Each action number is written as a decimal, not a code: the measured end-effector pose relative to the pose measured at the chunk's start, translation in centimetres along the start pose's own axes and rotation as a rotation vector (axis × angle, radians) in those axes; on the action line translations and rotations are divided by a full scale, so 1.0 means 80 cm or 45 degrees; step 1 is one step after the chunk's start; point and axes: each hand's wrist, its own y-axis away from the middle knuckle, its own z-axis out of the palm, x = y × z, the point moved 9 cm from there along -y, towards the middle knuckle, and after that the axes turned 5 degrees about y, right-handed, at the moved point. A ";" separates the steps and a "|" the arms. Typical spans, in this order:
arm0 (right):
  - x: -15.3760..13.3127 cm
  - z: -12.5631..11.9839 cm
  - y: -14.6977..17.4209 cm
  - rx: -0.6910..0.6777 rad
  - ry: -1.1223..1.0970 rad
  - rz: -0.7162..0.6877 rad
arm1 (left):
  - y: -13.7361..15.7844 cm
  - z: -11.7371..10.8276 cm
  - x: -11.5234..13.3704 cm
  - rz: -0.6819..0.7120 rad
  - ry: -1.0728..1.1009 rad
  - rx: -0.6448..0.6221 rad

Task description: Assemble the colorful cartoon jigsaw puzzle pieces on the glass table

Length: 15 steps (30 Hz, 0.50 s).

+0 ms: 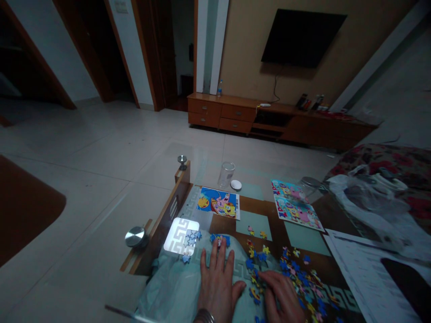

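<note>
My left hand (217, 280) lies flat with its fingers spread on the glass table. Its fingertips touch a small joined section of jigsaw puzzle (225, 239), mostly blue, and partly cover it. To the right, my right hand (283, 294) is closed, its fingertips at a blue puzzle piece (256, 273) on the edge of the loose pieces. Many loose puzzle pieces (292, 269) in blue, yellow and pink spread around and beyond this hand. A pale blue joined section (191, 237) sits left of my left hand, with a single pale piece (186, 258) below it.
A cartoon picture sheet (218, 202) lies ahead, and a second sheet (296, 204) farther right. Beyond stand a clear glass (226, 174) and a white lid (236, 185). Papers (353, 264), a dark flat object (406, 278) and a plastic bag (367, 211) occupy the right side.
</note>
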 end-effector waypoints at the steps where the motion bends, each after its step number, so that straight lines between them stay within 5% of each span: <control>1: -0.001 0.000 0.000 -0.003 -0.001 0.003 | 0.000 0.000 0.000 0.001 -0.007 0.007; 15: 0.001 0.003 0.001 -0.026 0.018 0.007 | 0.000 -0.002 0.000 -0.006 0.032 -0.006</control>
